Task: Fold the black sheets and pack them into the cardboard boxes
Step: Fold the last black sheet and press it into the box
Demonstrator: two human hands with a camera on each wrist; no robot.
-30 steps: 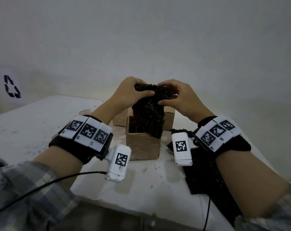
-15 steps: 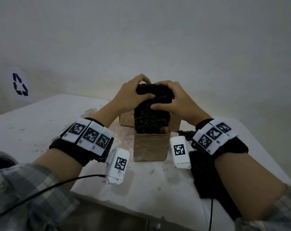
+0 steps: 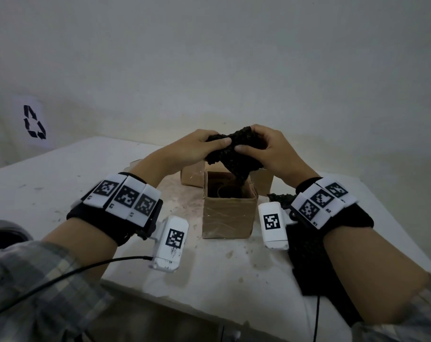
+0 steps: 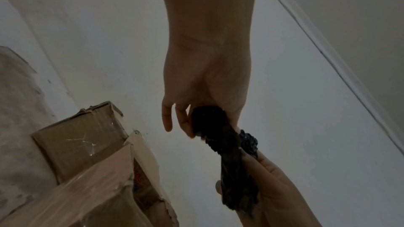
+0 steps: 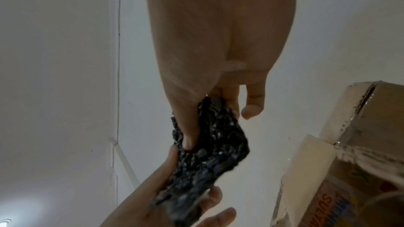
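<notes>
A crumpled black sheet [image 3: 236, 154] hangs in the air over an open cardboard box [image 3: 228, 218]. Its lower tip dips just past the box rim. My left hand [image 3: 204, 146] grips the sheet's left end with thumb on top. My right hand [image 3: 261, 149] grips its right end. In the left wrist view the black sheet [image 4: 223, 137] runs as a twisted band from my left hand [image 4: 192, 120] down to my right hand [image 4: 268, 179]. The right wrist view has the sheet [image 5: 210, 144] pinched by my right hand [image 5: 205, 120], with the left hand [image 5: 174, 187] holding it from below.
More cardboard boxes [image 3: 192, 176] stand behind the open one on the white table [image 3: 37, 183]. Further black sheets [image 3: 308, 255] lie on the table under my right forearm. Dark crumbs speckle the tabletop. A wall rises close behind the table.
The sheet stood upright in the box under both hands; now it is raised and bunched sideways between them, with only a tip reaching the box.
</notes>
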